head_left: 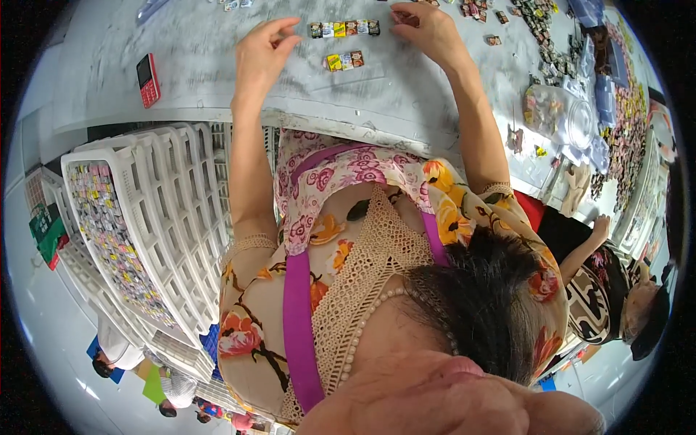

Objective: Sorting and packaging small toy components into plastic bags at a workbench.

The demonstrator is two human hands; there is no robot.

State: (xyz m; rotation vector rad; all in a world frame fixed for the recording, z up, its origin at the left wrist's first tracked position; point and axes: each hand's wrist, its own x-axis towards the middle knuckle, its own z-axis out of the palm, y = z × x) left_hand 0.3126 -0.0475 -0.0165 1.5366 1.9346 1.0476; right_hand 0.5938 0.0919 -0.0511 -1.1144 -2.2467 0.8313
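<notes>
A row of small wrapped pieces (344,29) in black, yellow, white and brown lies on the grey-white desk (196,69), between the person's two hands. A shorter group of similar pieces (344,61) sits just nearer the person. The left hand (262,56) hovers by the row's left end, its fingers curved and parted, holding nothing visible. The right hand (433,36) is beside the right end, fingers bent toward the thumb; a reddish bit shows there, but I cannot tell whether it is gripped. Well to the left lies a red phone (148,81). On the right are loose pieces (542,32) in a heap and a clear plastic bag (551,112). Near left, white crates (119,174) stand beside the desk; near right is a co-worker (591,312).
</notes>
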